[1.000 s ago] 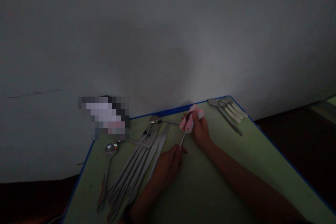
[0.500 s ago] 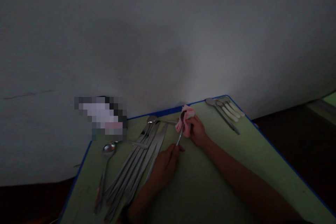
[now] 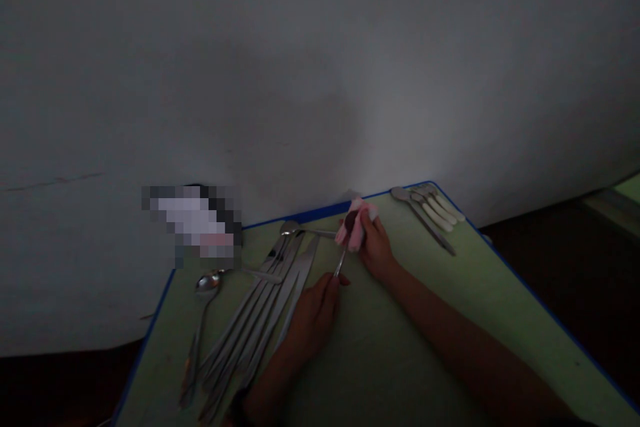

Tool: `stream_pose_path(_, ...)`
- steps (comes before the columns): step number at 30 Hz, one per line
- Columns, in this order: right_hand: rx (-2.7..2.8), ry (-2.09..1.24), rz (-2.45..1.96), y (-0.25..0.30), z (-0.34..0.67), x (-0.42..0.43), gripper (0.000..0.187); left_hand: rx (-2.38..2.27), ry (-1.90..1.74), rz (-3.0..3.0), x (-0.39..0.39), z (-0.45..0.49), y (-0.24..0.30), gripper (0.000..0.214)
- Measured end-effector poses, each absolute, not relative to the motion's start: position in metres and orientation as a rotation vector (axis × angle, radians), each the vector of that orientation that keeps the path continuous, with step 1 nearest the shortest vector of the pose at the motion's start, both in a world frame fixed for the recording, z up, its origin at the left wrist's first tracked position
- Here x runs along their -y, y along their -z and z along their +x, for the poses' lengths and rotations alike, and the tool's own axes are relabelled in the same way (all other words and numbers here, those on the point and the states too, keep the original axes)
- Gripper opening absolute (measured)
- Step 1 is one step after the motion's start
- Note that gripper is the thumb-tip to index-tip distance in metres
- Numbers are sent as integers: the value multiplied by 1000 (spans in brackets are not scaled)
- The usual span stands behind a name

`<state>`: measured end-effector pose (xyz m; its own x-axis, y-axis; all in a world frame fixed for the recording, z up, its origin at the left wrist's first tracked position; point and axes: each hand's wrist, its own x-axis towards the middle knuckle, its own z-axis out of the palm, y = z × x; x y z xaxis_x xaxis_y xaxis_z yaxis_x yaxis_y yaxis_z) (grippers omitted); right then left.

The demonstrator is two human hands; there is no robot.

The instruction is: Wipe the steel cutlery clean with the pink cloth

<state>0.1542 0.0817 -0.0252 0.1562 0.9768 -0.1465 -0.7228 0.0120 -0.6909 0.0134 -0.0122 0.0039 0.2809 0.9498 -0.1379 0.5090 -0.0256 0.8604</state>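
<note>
Spoon, shiny metal, handle gripped in curled left hand, oval head against folded pink cloth pinched by half-curled right hand, flat knives left of cloth.

The table before me is pale green with a blue rim, and the cloth in my right hand is pink with white, against the dark bowl of a silver spoon. Toward its left edge the knives are plain silver-grey, while by the far right corner some small cutlery has cream-white handles. Near the far left corner a blurred thing shows black, pale lilac and pink, and the wall beyond is grey.
</note>
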Motion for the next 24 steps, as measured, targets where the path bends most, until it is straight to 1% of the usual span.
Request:
stream_pose_path(5,267,-1521,-636,17,162,-82,35,-1360,-560,1789,11,13,-7,40)
stream_pose_path(9,318,-1578,-620,13,164,-79,34,-1319,-493,1825,10,10,-6,40)
stream_pose_path(12,340,-1564,-660,15,160,-79,28,-1314,-528,1831,10,9,-2,38)
stream_pose_path(14,398,-1538,-705,17,157,-78,23,-1316,-539,1834,10,9,0,38)
stream_pose_path(20,760,-1488,-742,20,159,-72,24,-1316,-548,1848,12,10,1,37)
stream_pose_path(24,831,-1468,-764,19,162,-72,22,-1299,-500,1867,13,11,-2,37)
